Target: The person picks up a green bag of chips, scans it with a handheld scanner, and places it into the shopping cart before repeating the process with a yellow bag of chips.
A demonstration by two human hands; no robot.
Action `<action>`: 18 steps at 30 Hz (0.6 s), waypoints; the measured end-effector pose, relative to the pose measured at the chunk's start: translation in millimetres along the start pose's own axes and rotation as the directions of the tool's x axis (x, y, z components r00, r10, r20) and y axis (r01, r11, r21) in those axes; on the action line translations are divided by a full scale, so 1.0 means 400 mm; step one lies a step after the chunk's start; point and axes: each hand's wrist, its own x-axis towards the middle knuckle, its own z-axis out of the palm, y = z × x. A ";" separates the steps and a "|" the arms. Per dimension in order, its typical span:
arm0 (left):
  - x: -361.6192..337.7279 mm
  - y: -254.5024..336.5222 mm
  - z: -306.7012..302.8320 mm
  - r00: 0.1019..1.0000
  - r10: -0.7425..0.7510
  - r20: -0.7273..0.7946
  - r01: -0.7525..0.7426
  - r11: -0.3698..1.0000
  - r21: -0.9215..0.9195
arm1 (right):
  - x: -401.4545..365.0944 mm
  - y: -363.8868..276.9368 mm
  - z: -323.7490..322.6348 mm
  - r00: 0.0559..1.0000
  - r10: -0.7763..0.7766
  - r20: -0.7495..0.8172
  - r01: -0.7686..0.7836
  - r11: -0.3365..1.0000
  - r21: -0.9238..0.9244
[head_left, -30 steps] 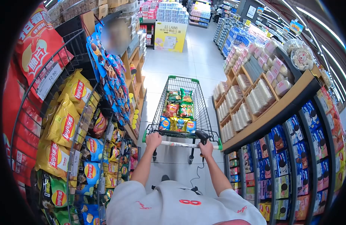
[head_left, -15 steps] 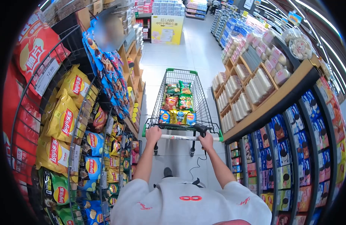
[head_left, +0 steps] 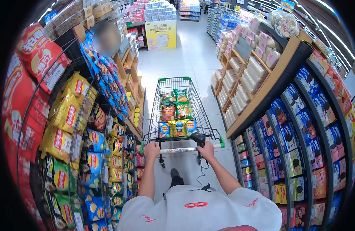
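Observation:
A wire shopping cart (head_left: 202, 123) with green corners stands in front of me. My left hand (head_left: 151, 149) is closed round the left part of its pale handle (head_left: 177, 150). On the right end of that handle, my right hand (head_left: 206, 150) is closed, with a black handheld scanner (head_left: 198, 138) upright in its grip. A thin cord (head_left: 201, 179) hangs below that hand. Rows of snack bags lie in the basket, among them a red chip bag (head_left: 168, 113), a yellow one (head_left: 179, 128) and a blue one (head_left: 164, 129).
Close on the left, wire racks hold yellow chip bags (head_left: 66, 113) and large red bags (head_left: 41, 52). A wooden shelf (head_left: 258, 102) with pale packs and a rack of blue snack boxes (head_left: 287, 134) flank the right side. A yellow display box (head_left: 161, 35) stands down the aisle.
In the view, the cart and both hands sit lower and slightly left. The right-hand shelf has also shifted left and down. My visible foot is farther forward. Both hands keep their grips.

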 end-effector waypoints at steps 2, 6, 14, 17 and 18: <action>-0.060 -0.002 -0.006 1.000 -0.001 0.004 0.001 1.000 -0.015 | -0.047 0.018 -0.015 1.000 -0.016 -0.024 0.016 1.000 -0.001; -0.182 0.014 -0.039 0.999 -0.051 0.008 0.051 0.999 -0.010 | -0.136 0.071 -0.025 0.994 -0.077 -0.072 0.078 0.997 -0.001; -0.396 0.011 -0.053 0.995 -0.093 0.045 0.092 0.995 0.035 | -0.291 0.125 -0.089 0.997 -0.072 0.023 0.072 0.997 0.031; -0.449 -0.003 -0.063 0.993 -0.110 0.048 0.106 0.991 0.080 | -0.345 0.127 -0.104 0.994 -0.077 0.080 0.076 0.997 0.017; -0.464 -0.009 -0.066 0.993 -0.106 0.043 0.102 0.991 0.085 | -0.365 0.122 -0.108 0.991 -0.086 0.104 0.085 0.996 0.010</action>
